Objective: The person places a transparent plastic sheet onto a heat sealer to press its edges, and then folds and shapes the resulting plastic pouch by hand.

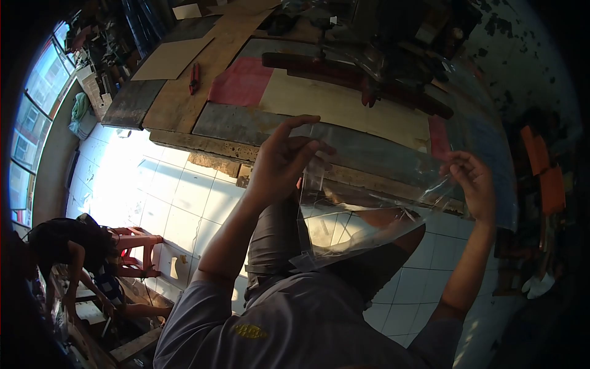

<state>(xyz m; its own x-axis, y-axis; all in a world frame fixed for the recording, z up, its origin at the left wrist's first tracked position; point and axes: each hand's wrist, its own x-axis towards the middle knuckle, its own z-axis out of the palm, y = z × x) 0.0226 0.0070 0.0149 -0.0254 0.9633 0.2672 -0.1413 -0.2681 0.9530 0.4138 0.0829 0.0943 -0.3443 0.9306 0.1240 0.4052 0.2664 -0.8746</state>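
Note:
A clear plastic sheet [369, 230] hangs between my two hands, over my lap and in front of the bench edge. My left hand [286, 160] has its thumb and lower fingers closed on the sheet's upper left corner, with the index finger stretched out over it. At the sheet's right edge, my right hand [472, 181] pinches the plastic between thumb and fingers. Beyond the hands, a pale yellow strip [332, 101] with a pink piece [239, 82] at its left end lies on a grey plate [239, 125], under a dark red machine bar [313, 66].
A red cutter [195, 78] and a brown cardboard sheet [172, 58] lie on the wooden bench [175, 111]. At lower left, another person [74, 258] bends over beside a red stool [138, 249]. Orange objects [544, 169] are at the right.

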